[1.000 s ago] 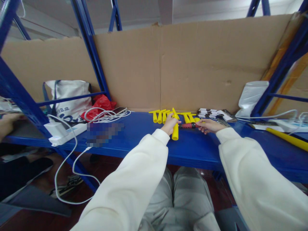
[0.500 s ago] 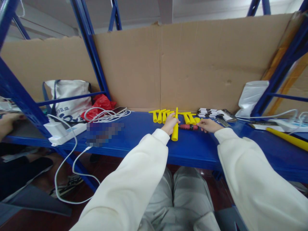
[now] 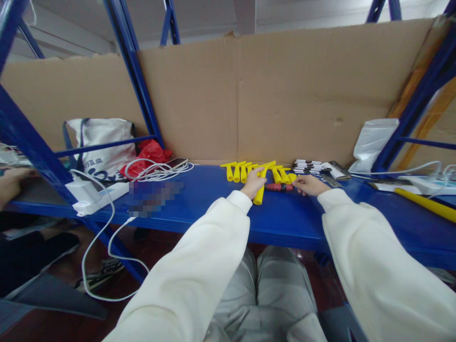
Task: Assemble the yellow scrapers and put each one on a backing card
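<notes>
My left hand (image 3: pixel 253 184) is closed around the tubular handle of a yellow T-shaped plastic piece (image 3: pixel 260 195). The piece's flat crossbar end points toward the cardboard, and its round end faces me. Fingers pinched together, my right hand (image 3: pixel 309 185) is by the right end of a red and black cylindrical tool (image 3: pixel 280 187), close to another yellow piece (image 3: pixel 292 177). What those fingertips hold, if anything, is too small to make out. Several similar yellow pieces (image 3: pixel 236 173) lie in a row along the back of the blue shelf (image 3: pixel 213 202).
Behind the shelf stands a cardboard sheet (image 3: pixel 285 95). White cables (image 3: pixel 160 170), a power strip (image 3: pixel 103 197) and a cloth bag (image 3: pixel 103 142) are at left. Stacked small boxes (image 3: pixel 307 166) and a long yellow tube (image 3: pixel 425 206) are at right. Another person's hand (image 3: pixel 12 185) shows far left.
The yellow piece in my left hand has rotated: its crossbar, earlier seen edge-on, now shows slanting to the right. My right hand has hardly moved.
</notes>
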{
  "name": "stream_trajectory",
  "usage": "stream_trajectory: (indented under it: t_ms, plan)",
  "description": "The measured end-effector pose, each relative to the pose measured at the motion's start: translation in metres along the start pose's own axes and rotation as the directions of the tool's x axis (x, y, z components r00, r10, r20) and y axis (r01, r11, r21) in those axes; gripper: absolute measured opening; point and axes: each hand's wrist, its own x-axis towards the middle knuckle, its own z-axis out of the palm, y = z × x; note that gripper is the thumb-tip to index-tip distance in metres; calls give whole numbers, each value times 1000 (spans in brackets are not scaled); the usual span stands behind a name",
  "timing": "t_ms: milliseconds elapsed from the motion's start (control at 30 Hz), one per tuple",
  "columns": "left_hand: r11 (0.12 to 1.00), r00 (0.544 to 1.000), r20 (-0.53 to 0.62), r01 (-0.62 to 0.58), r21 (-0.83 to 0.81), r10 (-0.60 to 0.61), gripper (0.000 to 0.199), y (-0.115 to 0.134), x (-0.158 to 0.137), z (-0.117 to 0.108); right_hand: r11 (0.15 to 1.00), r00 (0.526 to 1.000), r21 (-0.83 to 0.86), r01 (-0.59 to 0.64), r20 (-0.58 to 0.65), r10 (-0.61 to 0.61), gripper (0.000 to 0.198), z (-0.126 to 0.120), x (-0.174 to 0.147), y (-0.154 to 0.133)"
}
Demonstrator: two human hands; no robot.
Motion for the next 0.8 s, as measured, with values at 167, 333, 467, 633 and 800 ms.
stream_trajectory:
  t_ms: [167, 333, 467, 633, 800]
  plan:
    - [994, 997, -54, -41, 106, 47, 58, -11, 7, 2, 1000, 1000, -9, 12, -2, -12, 23, 0, 0, 1]
    - [944, 980, -59, -163, 287, 188, 50, -18, 12, 2, 1000, 1000, 8, 19, -2, -19, 22, 0, 0, 2]
    - [910, 974, -37, -197, 364, 225, 45, -19, 13, 0, 999, 999, 5, 39, -5, -39, 22, 0, 0, 2]
    - [920, 973, -46, -199, 338, 227, 38, -17, 12, -2, 998, 998, 11, 58, -12, -57, 21, 0, 2, 7]
    - [925, 976, -46, -184, 332, 211, 36, -14, 12, -4, 997, 997, 7, 80, -13, -80, 19, 1, 7, 13]
